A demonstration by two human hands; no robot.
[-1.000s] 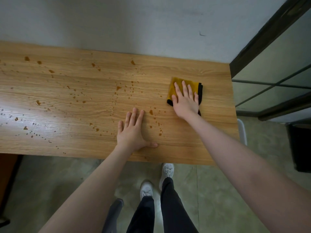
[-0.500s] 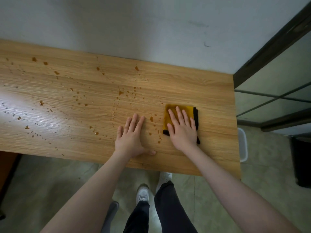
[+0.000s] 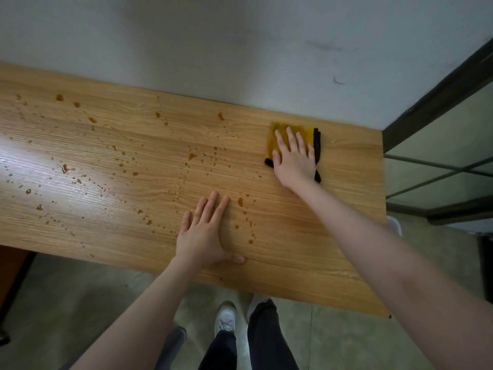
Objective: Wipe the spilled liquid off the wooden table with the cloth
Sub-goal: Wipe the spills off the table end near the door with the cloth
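Near the far right corner of the wooden table (image 3: pixel 333 222), the yellow cloth (image 3: pixel 280 136) lies flat under the right hand (image 3: pixel 294 160), whose fingers are spread wide on it. Nearer and to the left, the left hand (image 3: pixel 204 236) rests flat, fingers open, among brown drops of liquid (image 3: pixel 240 201).

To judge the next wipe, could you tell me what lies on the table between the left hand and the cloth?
In the head view, brown droplets dot the wooden table between the left hand and the cloth.
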